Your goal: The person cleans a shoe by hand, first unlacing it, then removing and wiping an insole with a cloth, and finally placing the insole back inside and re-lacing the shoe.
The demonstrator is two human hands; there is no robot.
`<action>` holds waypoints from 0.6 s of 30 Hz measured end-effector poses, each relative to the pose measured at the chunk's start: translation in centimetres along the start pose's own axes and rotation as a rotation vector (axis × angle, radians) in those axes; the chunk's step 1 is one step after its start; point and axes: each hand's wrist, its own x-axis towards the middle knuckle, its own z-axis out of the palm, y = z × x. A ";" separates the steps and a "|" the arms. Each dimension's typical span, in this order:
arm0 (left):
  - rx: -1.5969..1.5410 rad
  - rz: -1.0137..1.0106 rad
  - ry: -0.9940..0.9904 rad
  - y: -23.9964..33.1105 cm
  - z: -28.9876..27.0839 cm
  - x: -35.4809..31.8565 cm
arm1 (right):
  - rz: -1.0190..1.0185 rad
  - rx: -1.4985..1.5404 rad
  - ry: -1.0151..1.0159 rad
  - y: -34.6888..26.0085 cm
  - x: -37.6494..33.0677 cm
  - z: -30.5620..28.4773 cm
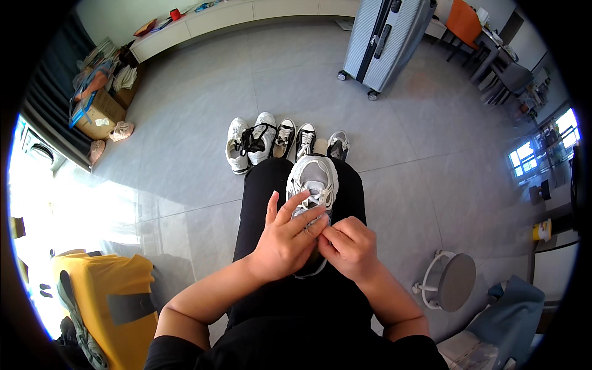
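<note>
The person wears a plain black top [308, 336] with short sleeves. The left sleeve [172, 353] and the right sleeve [419, 353] share its black and end above the elbows. Below them, the left forearm [213, 293] and the right forearm [394, 302] are uncovered, as are the left hand [285, 243] and the right hand [353, 246]; the fingernails are too small to tell clearly. Black trousers [262, 197] cover the thighs and knees, so near the top in shade that the waistline barely shows.
</note>
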 end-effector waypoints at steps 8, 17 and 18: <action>-0.051 -0.012 0.015 0.4 0.6 -0.3 | 0.167 0.077 -0.034 -1.1 -0.3 -1.1; -0.108 0.055 -0.025 -0.9 0.3 -0.1 | 0.449 0.506 0.017 -2.1 -0.2 -1.9; -0.089 0.050 -0.042 -1.1 0.4 -0.1 | 0.517 0.580 0.032 -1.6 -0.7 -2.1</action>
